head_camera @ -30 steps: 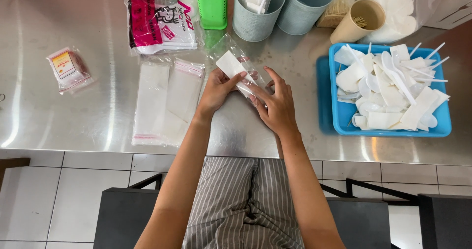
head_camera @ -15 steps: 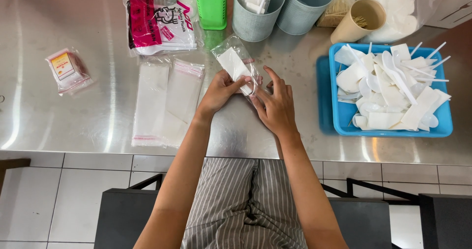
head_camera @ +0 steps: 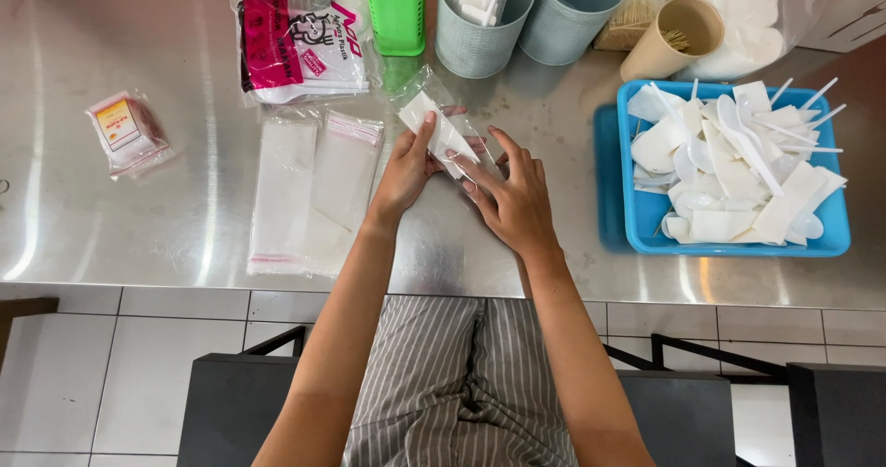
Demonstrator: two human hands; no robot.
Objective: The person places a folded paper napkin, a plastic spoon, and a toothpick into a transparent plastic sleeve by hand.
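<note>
**With both hands on the little bag, here's how it sits**

While my left hand (head_camera: 406, 167) pinches the clear plastic sleeve (head_camera: 441, 125) from the left side, fingers closed on it, my right hand (head_camera: 512, 199) clamps its lower end, fingers together around the film. The sleeve's long axis runs diagonally, up-left to down-right, with the far end pointing at the grey cups (head_camera: 484, 15). Left hand's nearer the middle. Inside is a folded white napkin (head_camera: 434, 127), soft and matte against crinkly glossy film. It's all just above the steel table (head_camera: 138, 218), near the flat spare sleeves (head_camera: 309, 190).
</note>
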